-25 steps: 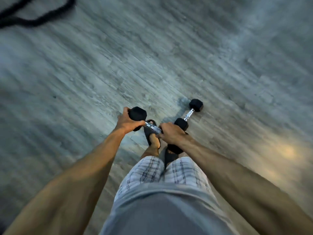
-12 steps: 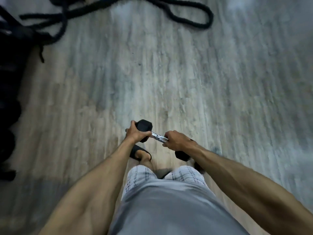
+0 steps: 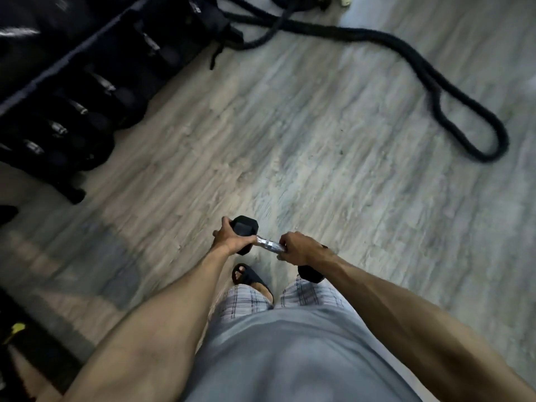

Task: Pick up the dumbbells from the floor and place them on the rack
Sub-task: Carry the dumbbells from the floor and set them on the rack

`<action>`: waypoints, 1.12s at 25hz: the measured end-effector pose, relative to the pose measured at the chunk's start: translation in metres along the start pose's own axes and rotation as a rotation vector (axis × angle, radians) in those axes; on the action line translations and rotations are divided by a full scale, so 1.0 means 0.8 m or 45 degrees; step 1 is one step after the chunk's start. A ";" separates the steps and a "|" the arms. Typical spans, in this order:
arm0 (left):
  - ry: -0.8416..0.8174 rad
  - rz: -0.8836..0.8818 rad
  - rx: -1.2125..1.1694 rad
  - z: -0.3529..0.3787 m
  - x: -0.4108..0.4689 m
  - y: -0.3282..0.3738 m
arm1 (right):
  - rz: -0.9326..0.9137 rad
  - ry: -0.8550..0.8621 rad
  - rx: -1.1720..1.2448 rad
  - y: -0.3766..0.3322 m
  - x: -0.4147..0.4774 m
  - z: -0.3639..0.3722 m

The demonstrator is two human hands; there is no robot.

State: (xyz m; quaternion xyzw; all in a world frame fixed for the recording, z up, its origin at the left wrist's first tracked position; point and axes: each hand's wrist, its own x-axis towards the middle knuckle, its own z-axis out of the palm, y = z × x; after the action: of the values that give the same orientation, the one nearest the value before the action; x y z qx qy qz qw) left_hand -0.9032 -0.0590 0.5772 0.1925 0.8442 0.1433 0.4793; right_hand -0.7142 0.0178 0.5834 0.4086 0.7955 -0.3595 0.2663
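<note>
Right under the camera: a grey shirt and plaid shorts, with one foot in a black sandal on the floor.
Right hand: clenched round the dumbbell's metal handle, next to the black head that shows beneath the wrist.
Left hand: grasping the dumbbell's other black head, fingers curled over its far side.
Dumbbell: carried in both hands off the floor, in front of the person, roughly level, above and just beyond the sandalled foot.
Floor: pale wood-grain planks, blurred.
Rack: dark, far left, well apart from the carried dumbbell, with a row of racked dumbbells on it.
Rope: thick and black, looped on the floor at the far right.
</note>
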 end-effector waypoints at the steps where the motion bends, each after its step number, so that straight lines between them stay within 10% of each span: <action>1: 0.005 -0.015 -0.034 -0.010 0.007 0.001 | -0.028 -0.025 -0.039 -0.009 0.013 -0.014; 28: 0.291 -0.483 -0.696 -0.363 0.337 0.141 | -0.572 -0.437 -0.697 -0.317 0.490 -0.387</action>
State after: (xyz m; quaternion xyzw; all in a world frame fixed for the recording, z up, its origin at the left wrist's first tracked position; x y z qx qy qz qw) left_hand -1.2590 0.1487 0.5669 -0.1207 0.8435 0.2930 0.4338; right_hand -1.1733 0.3392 0.5773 0.0722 0.8754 -0.2467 0.4094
